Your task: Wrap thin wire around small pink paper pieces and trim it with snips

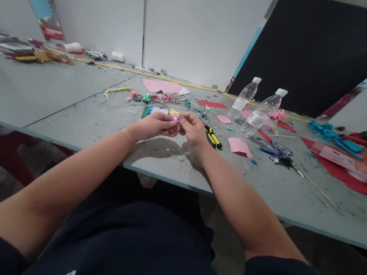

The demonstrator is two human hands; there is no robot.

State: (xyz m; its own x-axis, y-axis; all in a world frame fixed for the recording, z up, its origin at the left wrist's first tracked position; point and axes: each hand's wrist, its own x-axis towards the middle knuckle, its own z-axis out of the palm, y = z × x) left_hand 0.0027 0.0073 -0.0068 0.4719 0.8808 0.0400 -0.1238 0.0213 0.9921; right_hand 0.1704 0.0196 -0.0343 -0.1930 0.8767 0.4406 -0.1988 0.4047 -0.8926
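Note:
My left hand point(157, 124) and my right hand point(194, 131) meet above the table's front part, fingertips pinched together. Between them is a small shiny magenta piece point(175, 116), too small and too covered by fingers to name its kind. Both hands are closed on it. Just right of my right hand lie pliers with yellow and black handles point(214, 138). Behind my left hand a white-and-dark flat rectangular item point(160, 110) lies on something green, partly hidden by my fingers. Small red and green bits point(148, 98) are scattered beyond the hands.
Two clear plastic bottles point(262, 115) stand upright to the right. Pink paper pieces point(239, 147) and red paper point(210, 104) lie on the grey table point(77, 114). Thin sticks, coloured bundles point(336, 136) and sheets are at far right. White and black panels stand behind.

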